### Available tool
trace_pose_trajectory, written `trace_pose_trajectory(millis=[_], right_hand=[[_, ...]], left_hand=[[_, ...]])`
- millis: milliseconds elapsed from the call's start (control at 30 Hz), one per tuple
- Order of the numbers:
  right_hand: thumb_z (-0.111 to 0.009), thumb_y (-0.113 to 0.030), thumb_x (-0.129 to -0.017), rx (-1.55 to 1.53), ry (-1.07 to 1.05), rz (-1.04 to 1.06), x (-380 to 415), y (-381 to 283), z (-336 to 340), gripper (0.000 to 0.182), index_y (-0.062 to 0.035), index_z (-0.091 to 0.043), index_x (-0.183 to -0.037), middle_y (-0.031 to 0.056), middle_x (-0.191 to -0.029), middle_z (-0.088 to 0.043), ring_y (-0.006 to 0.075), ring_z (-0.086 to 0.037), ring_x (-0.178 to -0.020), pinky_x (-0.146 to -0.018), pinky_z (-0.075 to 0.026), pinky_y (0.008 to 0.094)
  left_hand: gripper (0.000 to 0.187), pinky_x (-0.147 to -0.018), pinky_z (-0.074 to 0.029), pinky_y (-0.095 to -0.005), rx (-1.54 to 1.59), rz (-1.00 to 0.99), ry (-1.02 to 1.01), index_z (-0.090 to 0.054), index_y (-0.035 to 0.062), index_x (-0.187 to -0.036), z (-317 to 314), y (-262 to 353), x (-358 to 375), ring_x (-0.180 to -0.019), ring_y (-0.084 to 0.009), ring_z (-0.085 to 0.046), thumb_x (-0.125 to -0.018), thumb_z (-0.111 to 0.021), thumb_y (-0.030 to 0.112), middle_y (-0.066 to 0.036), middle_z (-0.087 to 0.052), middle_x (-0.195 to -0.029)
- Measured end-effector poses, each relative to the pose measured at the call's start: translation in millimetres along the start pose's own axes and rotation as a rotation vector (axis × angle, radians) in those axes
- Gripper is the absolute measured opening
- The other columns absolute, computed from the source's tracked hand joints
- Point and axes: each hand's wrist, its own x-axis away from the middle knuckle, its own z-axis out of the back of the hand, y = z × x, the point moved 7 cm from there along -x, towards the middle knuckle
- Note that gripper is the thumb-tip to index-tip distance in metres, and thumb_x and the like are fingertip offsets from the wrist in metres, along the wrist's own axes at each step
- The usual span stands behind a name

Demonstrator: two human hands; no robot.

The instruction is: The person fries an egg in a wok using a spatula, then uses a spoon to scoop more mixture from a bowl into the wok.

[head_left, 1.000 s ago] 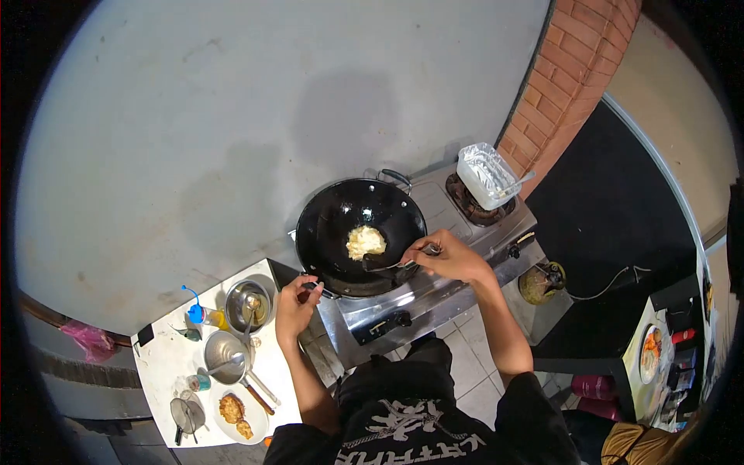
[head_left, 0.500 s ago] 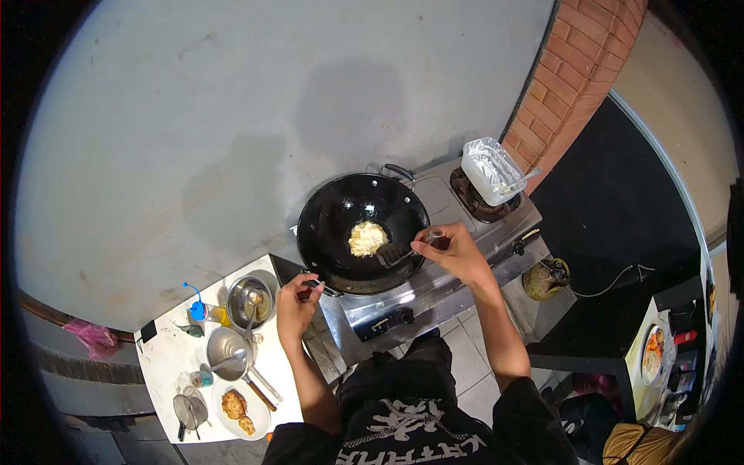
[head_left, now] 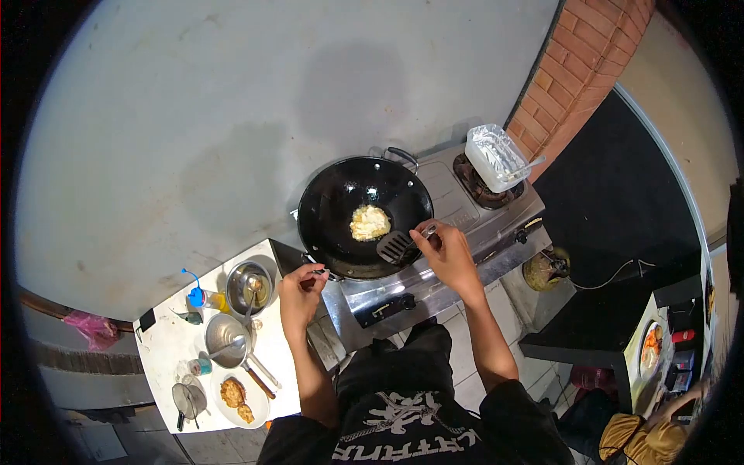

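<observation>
A black wok sits on the stove's near burner with a pale, whitish-yellow piece of frying food at its bottom. My right hand grips the short end of a slotted spatula. The spatula's dark blade hangs over the wok's right side, just beside the food. At the wok's lower left rim, my left hand has its fingers closed on the wok's near handle.
On the second burner rests a plastic tub with a spoon. The white side table holds metal pots, an oil bottle, a strainer and a plate of fried food. A gas cylinder stands at right; another person is at lower right.
The spatula blade has turned flatter, showing its slots, and my right hand has shifted slightly. My left hand stays at the wok handle. The whole view has moved a little.
</observation>
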Motion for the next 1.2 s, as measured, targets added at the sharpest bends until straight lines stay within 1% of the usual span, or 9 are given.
trace_pose_trajectory(millis=[167,233,367,433,533,700,967,1033,1200], right_hand=[[-0.066,-0.017,-0.086,0.119,0.045,0.069,-4.2,7.7,-6.7,0.023,0.0053,-0.062,-0.084,0.0163,-0.070,-0.054,0.0269,-0.056,-0.062,-0.057,-0.041,0.0354],[-0.069,-0.015,-0.085,0.070,0.134,0.164,-8.4,0.4,-4.8,0.020,0.0036,-0.062,-0.081,0.0070,-0.069,-0.054,0.0147,-0.046,-0.056,-0.053,-0.039,0.0296],[-0.068,-0.017,-0.085,0.016,0.145,0.208,-20.7,-1.1,-4.2,0.023,0.0043,-0.061,-0.080,0.0099,-0.064,-0.054,0.0159,-0.045,-0.053,-0.052,-0.037,0.0308],[-0.067,-0.019,-0.086,0.040,-0.021,0.052,-26.6,-5.0,-8.5,0.027,0.0049,-0.059,-0.079,0.0137,-0.059,-0.051,0.0170,-0.043,-0.051,-0.051,-0.036,0.0319],[-0.066,-0.022,-0.087,0.091,0.050,0.127,-29.7,-7.3,-10.9,0.030,0.0054,-0.058,-0.078,0.0159,-0.056,-0.049,0.0184,-0.041,-0.049,-0.050,-0.035,0.0336],[-0.065,-0.023,-0.088,0.079,0.025,0.136,-38.0,-3.6,-23.7,0.034,0.0054,-0.055,-0.074,0.0154,-0.056,-0.049,0.0196,-0.041,-0.049,-0.049,-0.035,0.0355],[-0.064,-0.024,-0.089,0.051,-0.018,0.158,-49.5,-3.4,-46.7,0.036,0.0060,-0.053,-0.072,0.0162,-0.055,-0.046,0.0179,-0.040,-0.049,-0.049,-0.035,0.0357],[-0.063,-0.029,-0.089,0.002,-0.052,0.113,-52.5,0.6,-52.8,0.038,0.0063,-0.055,-0.078,0.0247,-0.070,-0.058,0.0420,-0.059,-0.069,-0.062,-0.043,0.0448],[-0.062,-0.027,-0.089,0.023,-0.060,0.076,-55.3,-1.5,-56.6,0.036,0.0066,-0.056,-0.080,0.0254,-0.073,-0.059,0.0424,-0.059,-0.073,-0.063,-0.044,0.0448]], left_hand=[[0.016,-0.057,-0.046,-0.0245,-0.050,-0.053,0.021,-0.067,-0.0032,-0.094,-0.8,4.5,2.1,-0.059,-0.0092,-0.058,-0.082,-0.069,0.006,-0.009,-0.066,-0.068],[0.017,-0.060,-0.046,-0.0250,-0.052,-0.020,0.003,-0.066,-0.0024,-0.096,-0.2,7.5,3.1,-0.062,-0.0097,-0.059,-0.082,-0.070,0.008,-0.008,-0.067,-0.070],[0.019,-0.062,-0.047,-0.0261,-0.063,-0.005,-0.037,-0.066,-0.0016,-0.098,-1.1,6.2,2.5,-0.063,-0.0101,-0.059,-0.083,-0.069,0.010,-0.007,-0.067,-0.070],[0.019,-0.062,-0.046,-0.0261,-0.057,-0.016,-0.045,-0.066,-0.0015,-0.098,-2.1,-0.2,0.4,-0.063,-0.0100,-0.059,-0.084,-0.068,0.010,-0.007,-0.067,-0.070],[0.019,-0.062,-0.046,-0.0260,-0.064,-0.038,-0.042,-0.066,-0.0011,-0.100,-0.7,3.7,1.3,-0.064,-0.0098,-0.059,-0.084,-0.067,0.010,-0.007,-0.066,-0.069],[0.019,-0.057,-0.046,-0.0264,-0.067,-0.067,-0.026,-0.068,-0.0004,-0.100,2.8,1.5,0.0,-0.059,-0.0112,-0.057,-0.083,-0.068,0.009,-0.008,-0.063,-0.067],[0.022,-0.065,-0.048,-0.0258,-0.055,-0.055,-0.080,-0.067,-0.0008,-0.104,4.0,-0.2,-1.3,-0.067,-0.0109,-0.061,-0.084,-0.066,0.008,-0.006,-0.065,-0.072],[0.023,-0.065,-0.048,-0.0259,-0.066,-0.056,-0.074,-0.067,-0.0008,-0.104,4.5,2.9,-0.8,-0.068,-0.0110,-0.061,-0.084,-0.067,0.009,-0.006,-0.065,-0.073],[0.024,-0.063,-0.047,-0.0257,-0.082,-0.073,-0.075,-0.067,-0.0004,-0.105,5.8,2.3,-2.7,-0.068,-0.0110,-0.060,-0.083,-0.068,0.010,-0.006,-0.064,-0.075]])
